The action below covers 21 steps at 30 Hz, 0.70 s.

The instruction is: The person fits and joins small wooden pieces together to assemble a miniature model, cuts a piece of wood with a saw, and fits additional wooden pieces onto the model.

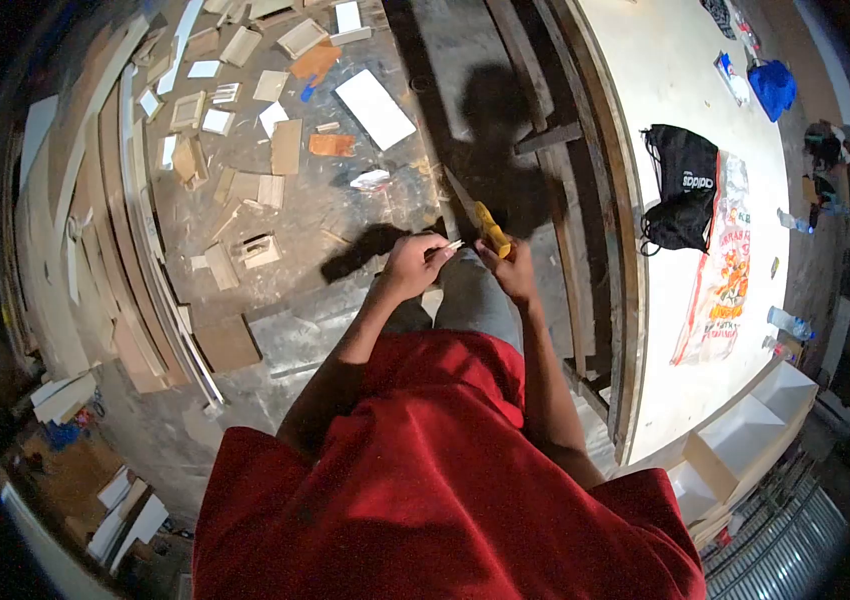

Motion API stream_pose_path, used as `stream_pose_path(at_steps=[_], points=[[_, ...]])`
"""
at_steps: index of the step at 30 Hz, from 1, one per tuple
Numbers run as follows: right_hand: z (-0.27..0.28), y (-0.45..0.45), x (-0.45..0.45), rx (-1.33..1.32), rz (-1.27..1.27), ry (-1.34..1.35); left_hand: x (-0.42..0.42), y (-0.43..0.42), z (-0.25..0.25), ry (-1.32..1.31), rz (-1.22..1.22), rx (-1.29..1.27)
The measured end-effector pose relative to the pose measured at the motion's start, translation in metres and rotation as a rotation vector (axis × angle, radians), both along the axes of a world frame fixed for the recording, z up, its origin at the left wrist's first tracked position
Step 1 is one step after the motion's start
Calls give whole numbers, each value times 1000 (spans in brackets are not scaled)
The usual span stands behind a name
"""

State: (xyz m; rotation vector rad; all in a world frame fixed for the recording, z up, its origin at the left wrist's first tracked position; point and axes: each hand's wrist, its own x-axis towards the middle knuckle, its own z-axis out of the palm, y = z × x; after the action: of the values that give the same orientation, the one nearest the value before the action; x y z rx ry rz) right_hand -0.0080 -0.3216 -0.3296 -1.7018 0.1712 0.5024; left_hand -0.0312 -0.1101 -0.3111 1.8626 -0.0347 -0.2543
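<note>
My right hand (513,272) is closed around the yellow handle of a hand saw (490,229), whose blade points forward and slightly left. To its left, my left hand (412,267) pinches a small pale wood piece (455,245) between thumb and fingers. The wood piece sits close beside the saw handle; whether they touch I cannot tell. Both hands are just above my knees. Beyond them, a crumpled white scrap (371,180) and an orange-brown wood offcut (332,146) lie on the floor.
Several wood offcuts and small frames (265,250) litter the floor at left, beside long stacked boards (115,220). A white board (375,108) lies ahead. On my right, a pale tabletop (655,330) bears a black drawstring bag (682,185) and a printed plastic sack (720,290).
</note>
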Motion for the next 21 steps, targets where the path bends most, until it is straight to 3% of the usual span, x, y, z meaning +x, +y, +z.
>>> stream_pose_path(at_steps=[9,13,15,21], points=[[25,24,-12,-158,38,-124,-7,-6,8,-86,-68,69],[3,25,-19,-105,23,-213,-16,-8,14,-144,-13,228],[-3,23,-19,-252,-31,-189,-16,-10,17,-168,-2,261],[-3,8,-12,-104,28,-143,-16,-14,18,-222,40,277]])
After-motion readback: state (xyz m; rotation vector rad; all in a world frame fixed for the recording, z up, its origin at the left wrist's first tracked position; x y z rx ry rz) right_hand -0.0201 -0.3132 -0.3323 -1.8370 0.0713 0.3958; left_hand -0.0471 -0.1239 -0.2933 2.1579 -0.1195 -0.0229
